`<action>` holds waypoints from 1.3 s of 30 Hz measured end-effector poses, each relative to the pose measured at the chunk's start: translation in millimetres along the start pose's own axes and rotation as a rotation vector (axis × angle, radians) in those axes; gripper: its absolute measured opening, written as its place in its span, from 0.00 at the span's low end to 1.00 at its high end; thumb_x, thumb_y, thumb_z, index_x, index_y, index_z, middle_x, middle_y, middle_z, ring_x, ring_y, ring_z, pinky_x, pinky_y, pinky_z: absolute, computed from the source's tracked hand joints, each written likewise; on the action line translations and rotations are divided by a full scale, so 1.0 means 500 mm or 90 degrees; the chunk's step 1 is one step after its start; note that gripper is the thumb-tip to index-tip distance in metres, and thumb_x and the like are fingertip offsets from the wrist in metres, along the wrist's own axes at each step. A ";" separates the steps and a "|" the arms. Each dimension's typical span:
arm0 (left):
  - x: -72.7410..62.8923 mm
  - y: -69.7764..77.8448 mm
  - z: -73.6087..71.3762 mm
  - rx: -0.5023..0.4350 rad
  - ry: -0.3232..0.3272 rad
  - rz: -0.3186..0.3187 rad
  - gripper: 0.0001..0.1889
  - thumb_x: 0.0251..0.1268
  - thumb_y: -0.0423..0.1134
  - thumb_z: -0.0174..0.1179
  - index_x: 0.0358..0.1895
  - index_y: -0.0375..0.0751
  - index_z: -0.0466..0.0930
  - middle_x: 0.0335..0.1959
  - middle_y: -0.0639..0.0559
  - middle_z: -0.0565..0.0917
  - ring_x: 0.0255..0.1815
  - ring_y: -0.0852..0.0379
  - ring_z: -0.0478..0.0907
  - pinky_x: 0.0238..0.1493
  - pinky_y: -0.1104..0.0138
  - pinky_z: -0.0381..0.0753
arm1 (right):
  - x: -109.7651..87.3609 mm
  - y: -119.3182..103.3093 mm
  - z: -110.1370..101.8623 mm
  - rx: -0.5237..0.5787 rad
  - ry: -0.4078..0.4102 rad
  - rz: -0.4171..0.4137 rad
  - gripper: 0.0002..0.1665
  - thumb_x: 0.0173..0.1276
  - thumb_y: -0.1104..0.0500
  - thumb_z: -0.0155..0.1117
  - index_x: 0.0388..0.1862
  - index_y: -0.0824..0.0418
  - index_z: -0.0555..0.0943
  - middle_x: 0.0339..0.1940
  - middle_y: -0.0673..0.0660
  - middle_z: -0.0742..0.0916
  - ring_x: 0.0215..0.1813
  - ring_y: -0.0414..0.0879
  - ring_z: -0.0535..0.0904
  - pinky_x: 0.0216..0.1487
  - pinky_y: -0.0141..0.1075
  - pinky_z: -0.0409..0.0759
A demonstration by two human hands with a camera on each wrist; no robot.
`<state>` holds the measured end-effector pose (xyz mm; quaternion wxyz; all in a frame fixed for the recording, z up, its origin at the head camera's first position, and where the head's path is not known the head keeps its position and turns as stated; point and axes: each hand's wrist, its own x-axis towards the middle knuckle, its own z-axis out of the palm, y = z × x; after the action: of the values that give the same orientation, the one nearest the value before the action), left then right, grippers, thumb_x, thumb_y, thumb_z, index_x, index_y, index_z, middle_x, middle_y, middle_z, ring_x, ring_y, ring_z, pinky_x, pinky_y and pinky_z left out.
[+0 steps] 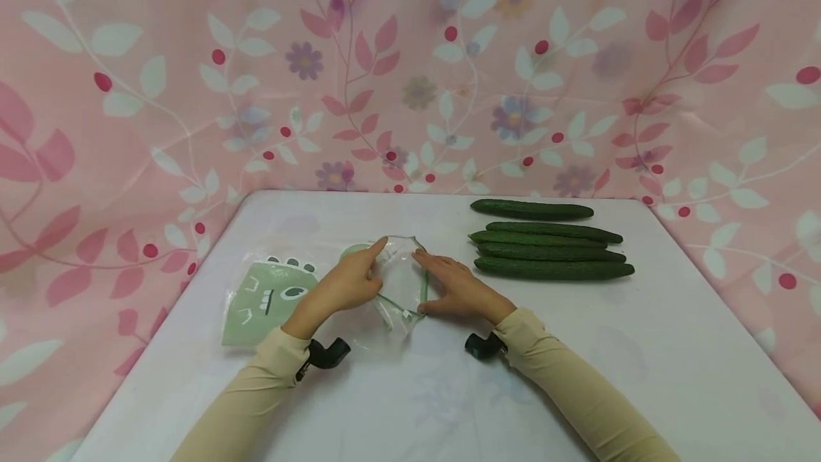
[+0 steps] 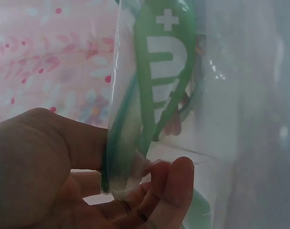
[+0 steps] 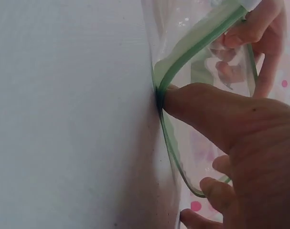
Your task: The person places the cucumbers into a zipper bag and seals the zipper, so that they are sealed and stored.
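A clear plastic zip bag [image 1: 400, 273] with a green-edged mouth is between the hands, its mouth spread apart and facing right. My left hand [image 1: 346, 282] grips the bag's side, with its fingers curled around the film in the left wrist view. A green print [image 2: 152, 62] with white shapes shows on the film there. My right hand [image 1: 462, 289] is at the mouth, fingers extended. In the right wrist view its thumb [image 3: 197, 105] presses against the inside of the green zip strip [image 3: 202, 45], and the other fingertips touch the far rim.
Another clear bag [image 1: 256, 312] with a green monster-face print lies flat at the left. Several cucumbers [image 1: 554, 268] lie side by side at the right, and a single cucumber [image 1: 532, 209] lies behind them. A floral curtain [image 1: 410, 77] hangs behind the white-covered table [image 1: 410, 419].
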<state>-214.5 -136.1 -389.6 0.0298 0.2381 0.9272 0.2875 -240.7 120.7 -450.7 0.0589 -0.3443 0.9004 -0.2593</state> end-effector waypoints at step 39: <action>-0.002 0.000 -0.001 -0.044 0.050 0.004 0.33 0.58 0.31 0.59 0.71 0.46 0.68 0.34 0.51 0.78 0.23 0.60 0.70 0.28 0.65 0.72 | -0.264 0.186 -0.224 -0.058 0.300 0.124 0.21 0.70 0.53 0.66 0.60 0.55 0.83 0.58 0.63 0.85 0.12 0.36 0.51 0.21 0.35 0.61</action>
<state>-213.7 -136.9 -389.4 0.0011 0.2282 0.9166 0.3283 -227.7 312.9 -411.1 -0.1430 -0.1882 0.9290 -0.2846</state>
